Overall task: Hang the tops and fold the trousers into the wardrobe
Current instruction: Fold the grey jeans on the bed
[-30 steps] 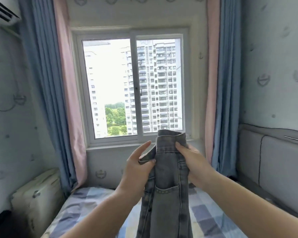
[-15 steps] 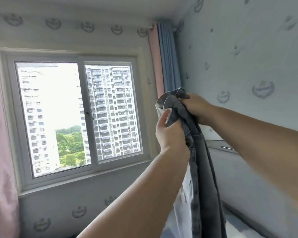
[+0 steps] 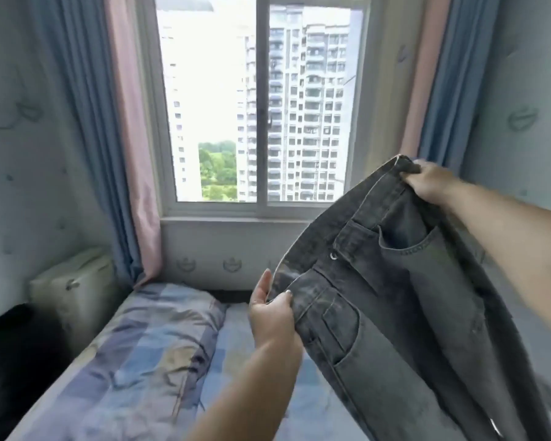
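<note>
you hold 1 pair of jeans [image 3: 404,300] up in the air over the bed [image 3: 252,377], spread by the waistband between your 2 hands. your left hand [image 3: 272,316] pinches the lower end of the waistband, thumb on the front of the denim and the fingers curled behind it, with 1 finger sticking up straight past the edge. your right hand [image 3: 428,183] grips the upper end of the waistband, fingers closed round a bunched fold of cloth. so both hands are clamped on the jeans and neither is free. the waistband runs on a slant, low on your left and high on your right, and the 2 legs hang down toward the bottom right corner of the view, out of the frame. the jeans are dark grey, washed; you can see 2 front pockets and 1 metal button [image 3: 333,256] near the fly.

below them lies 1 pillow [image 3: 159,342] in a blue checked cover at the head of the bed, touching the wall under the window [image 3: 261,100]. the window has 2 panes and looks out on tall blocks of flats and some green trees. 2 blue curtains [image 3: 77,122] hang at its sides, each with a pink lining. 1 pale box [image 3: 74,288] stands just beside the bed on your left.
</note>
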Demonstrator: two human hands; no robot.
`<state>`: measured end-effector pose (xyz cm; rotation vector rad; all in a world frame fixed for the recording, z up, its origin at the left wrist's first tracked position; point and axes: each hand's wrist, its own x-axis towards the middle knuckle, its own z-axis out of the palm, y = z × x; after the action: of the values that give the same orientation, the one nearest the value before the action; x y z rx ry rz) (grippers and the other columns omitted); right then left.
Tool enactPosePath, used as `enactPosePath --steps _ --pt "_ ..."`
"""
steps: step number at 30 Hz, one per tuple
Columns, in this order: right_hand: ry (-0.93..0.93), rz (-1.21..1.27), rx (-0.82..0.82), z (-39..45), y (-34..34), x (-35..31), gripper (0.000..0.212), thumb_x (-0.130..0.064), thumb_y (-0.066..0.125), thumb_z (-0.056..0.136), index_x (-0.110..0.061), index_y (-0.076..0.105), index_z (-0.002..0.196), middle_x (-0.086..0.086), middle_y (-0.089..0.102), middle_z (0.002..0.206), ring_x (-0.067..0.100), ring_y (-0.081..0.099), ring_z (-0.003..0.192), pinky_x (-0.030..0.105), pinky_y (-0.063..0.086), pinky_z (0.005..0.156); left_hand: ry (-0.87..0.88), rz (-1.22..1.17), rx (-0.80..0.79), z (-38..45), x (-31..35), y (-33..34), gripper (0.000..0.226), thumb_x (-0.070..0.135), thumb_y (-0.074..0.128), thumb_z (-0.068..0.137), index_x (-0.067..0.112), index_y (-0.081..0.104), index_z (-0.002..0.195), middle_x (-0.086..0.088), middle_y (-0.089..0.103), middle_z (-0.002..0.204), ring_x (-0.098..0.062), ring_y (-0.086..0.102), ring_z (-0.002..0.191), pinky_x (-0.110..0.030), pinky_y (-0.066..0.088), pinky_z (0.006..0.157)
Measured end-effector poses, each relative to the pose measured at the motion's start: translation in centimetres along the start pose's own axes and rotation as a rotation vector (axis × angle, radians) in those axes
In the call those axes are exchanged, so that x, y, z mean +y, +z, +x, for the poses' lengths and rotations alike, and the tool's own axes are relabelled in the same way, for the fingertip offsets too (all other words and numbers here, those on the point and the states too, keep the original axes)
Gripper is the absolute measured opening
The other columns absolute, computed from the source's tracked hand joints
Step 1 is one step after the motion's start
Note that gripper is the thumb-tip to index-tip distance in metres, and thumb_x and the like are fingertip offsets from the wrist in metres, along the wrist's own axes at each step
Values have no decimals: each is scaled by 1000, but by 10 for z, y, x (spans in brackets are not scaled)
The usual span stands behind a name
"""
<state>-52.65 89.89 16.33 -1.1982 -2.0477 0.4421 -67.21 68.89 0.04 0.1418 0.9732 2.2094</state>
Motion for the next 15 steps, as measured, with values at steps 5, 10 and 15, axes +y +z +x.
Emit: enactPosePath --steps 5,10,15 --pt "-12 -78 -248 -49 147 12 19 -15 43 94 -10 59 102 13 61 106 30 54 97 33 39 80 95 289 308 29 -8 -171 49 -11 44 90 16 55 130 11 71 72 -23 48 75 -39 43 71" --pt "-23 -373 -460 -96 284 -15 33 -21 42 84 -24 58 113 14 54 129 35 48 120 44 38 102 174 605 533 23 20 -281 46 -8 47 89 21 60 123 8 69 91 -8 49 55 -16 42 45" --pt "-152 -602 -469 -145 369 -63 38 -22 41 93 -31 55 127 14 46 131 33 38 127 43 31 101 180 881 694 20 60 -375 46 -5 45 92 17 56 130 -2 56 134 -2 51 64 -24 42 57"
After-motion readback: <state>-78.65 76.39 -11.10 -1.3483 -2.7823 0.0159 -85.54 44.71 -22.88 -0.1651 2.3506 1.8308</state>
